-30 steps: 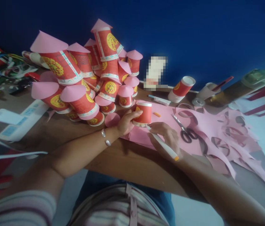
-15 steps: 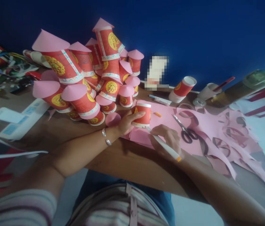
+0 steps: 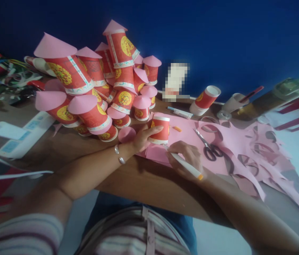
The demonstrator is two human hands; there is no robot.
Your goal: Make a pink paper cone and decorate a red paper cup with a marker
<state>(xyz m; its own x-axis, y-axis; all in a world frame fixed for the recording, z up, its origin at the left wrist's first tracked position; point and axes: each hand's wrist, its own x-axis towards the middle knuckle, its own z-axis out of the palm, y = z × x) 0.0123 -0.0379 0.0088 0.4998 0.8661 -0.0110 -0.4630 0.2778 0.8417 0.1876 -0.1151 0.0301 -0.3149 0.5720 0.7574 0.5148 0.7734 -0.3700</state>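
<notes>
My left hand point(image 3: 144, 137) is wrapped around a red paper cup point(image 3: 162, 129) with a white band at top and bottom. In my right hand point(image 3: 185, 156) is a white marker pen point(image 3: 188, 166) with an orange end. Its tip points at the cup's lower edge; whether it touches I cannot tell. Under both hands lies pink paper point(image 3: 157, 154). An orange pen cap point(image 3: 177, 129) rests on the paper beside the cup. Scissors point(image 3: 208, 147) with dark handles lie to the right of my right hand.
Stacked red cups with pink cone roofs point(image 3: 85, 111) crowd the left. Pink paper offcuts point(image 3: 255, 159) spread to the right. Behind stand more stacked cups point(image 3: 208, 97), a blue-capped pen point(image 3: 179, 112), a tape roll point(image 3: 224, 114) and a large bottle point(image 3: 268, 95). A power strip point(image 3: 27, 132) lies far left.
My right hand and the marker have shifted very slightly left along the cup's lower edge. My left hand keeps its hold on the cup; the whole view has drifted a little.
</notes>
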